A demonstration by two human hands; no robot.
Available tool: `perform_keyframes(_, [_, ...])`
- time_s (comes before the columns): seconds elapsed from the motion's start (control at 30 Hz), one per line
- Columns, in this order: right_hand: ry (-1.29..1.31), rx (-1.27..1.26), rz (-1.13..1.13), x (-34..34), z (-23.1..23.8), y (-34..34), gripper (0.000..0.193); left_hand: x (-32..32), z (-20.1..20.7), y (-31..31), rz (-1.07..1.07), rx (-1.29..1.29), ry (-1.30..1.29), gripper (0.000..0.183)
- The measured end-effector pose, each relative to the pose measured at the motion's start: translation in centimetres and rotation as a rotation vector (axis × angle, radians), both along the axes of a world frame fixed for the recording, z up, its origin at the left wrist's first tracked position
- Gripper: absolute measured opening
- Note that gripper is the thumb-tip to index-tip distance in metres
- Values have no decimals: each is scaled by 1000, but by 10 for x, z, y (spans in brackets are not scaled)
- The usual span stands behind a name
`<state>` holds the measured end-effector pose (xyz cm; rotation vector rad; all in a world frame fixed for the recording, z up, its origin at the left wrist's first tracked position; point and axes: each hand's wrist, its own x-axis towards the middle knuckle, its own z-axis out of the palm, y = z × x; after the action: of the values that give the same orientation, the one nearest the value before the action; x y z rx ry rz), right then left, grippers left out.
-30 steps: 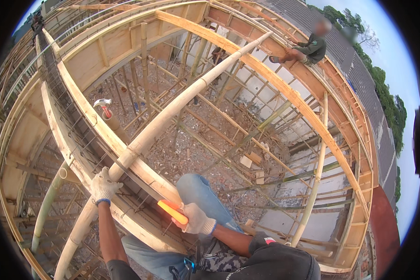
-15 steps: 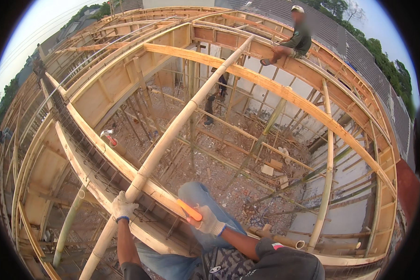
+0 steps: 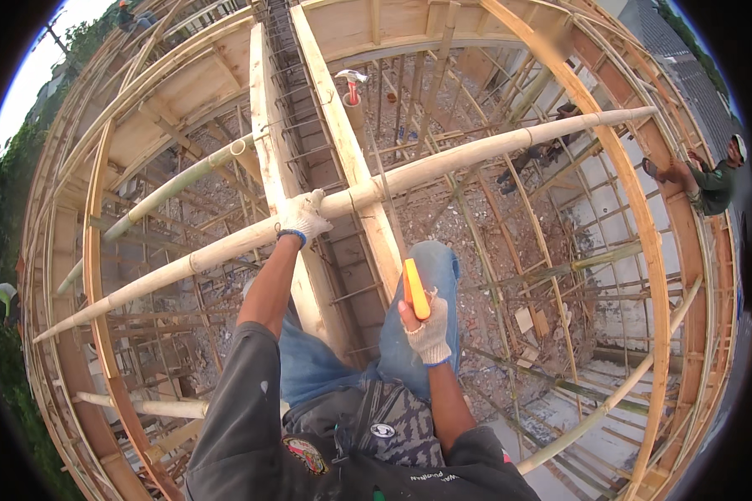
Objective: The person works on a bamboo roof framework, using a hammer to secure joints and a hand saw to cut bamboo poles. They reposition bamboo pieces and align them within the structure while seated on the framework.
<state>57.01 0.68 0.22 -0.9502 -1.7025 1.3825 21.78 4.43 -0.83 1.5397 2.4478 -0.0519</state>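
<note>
A long pale bamboo pole (image 3: 468, 163) lies across two timber boards, the left one (image 3: 269, 142) and the right one (image 3: 332, 113), which edge a narrow trough with rebar. My gloved left hand (image 3: 305, 217) presses down and grips the pole over the left board. In my gloved right hand (image 3: 429, 330), above my right knee, is the orange handle of a saw (image 3: 414, 288). Its thin blade, seen almost edge-on, runs from the handle up to the pole just right of the right board. How deep the blade sits in the bamboo is hidden.
A red-handled claw hammer (image 3: 352, 86) hangs beyond the right board. A co-worker (image 3: 714, 188) sits on the formwork at right; another person (image 3: 530, 159) is below. Open drops to rubble-strewn ground lie on both sides. A curved timber (image 3: 656, 275) spans the right bay.
The view has swung round, so the pole now runs more crosswise. My left hand stays on the pole; the saw's handle has turned more upright in my right hand.
</note>
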Motion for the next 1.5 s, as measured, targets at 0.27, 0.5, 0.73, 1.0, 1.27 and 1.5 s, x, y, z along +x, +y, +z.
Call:
perform_keyframes(0.27, [-220, 269, 209, -68, 26, 57, 22, 6, -7, -10, 53, 167, -98, 62])
perform_keyframes(0.5, [-349, 701, 215, -189, 23, 117, 31, 0, -32, -4, 64, 296, -75, 42])
perform_keyframes(0.73, [-709, 769, 334, -311, -15, 184, 35, -2, -8, -6, 36, 136, -110, 51])
perform_keyframes(1.0, [-805, 779, 648, -331, -77, 180, 31, -2, -18, -19, 13, 52, -128, 56])
perform_keyframes(1.27, [-542, 497, 450, -287, -32, 177, 50, -5, -14, -5, 25, 43, -116, 52])
perform_keyframes(1.5, [-545, 120, -777, -171, -55, 198, 96, 2, -1, 5, 28, -27, -122, 56])
